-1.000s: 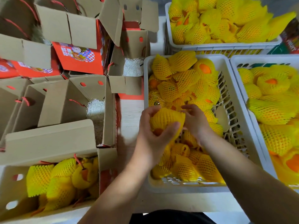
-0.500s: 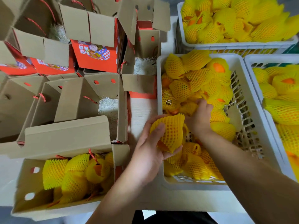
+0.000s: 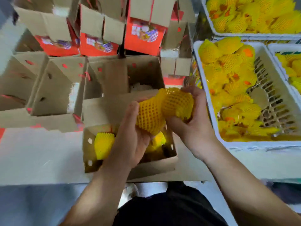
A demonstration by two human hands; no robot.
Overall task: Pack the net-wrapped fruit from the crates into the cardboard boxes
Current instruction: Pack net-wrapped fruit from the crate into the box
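Each of my hands holds a fruit in yellow foam net above the near cardboard box (image 3: pixel 130 165). My left hand (image 3: pixel 132 137) grips one net-wrapped fruit (image 3: pixel 149 116) from below. My right hand (image 3: pixel 193 123) grips a second net-wrapped fruit (image 3: pixel 177 103) beside it, and the two fruits touch. Inside the box lie more wrapped fruits (image 3: pixel 103 145), partly hidden by my left forearm. The white crate (image 3: pixel 210 115) to the right holds several wrapped fruits (image 3: pixel 228 74).
Open brown boxes (image 3: pixel 53 88) stand to the left and behind, and red printed boxes (image 3: pixel 143 38) at the back. Two more white crates of fruit sit at the far right (image 3: pixel 286 51) and back right (image 3: pixel 216 32). A pale table surface (image 3: pixel 32 157) lies left of the near box.
Both hands left the crate and moved left over the near box. The right hand now holds a second fruit. The view swung left and is blurred.
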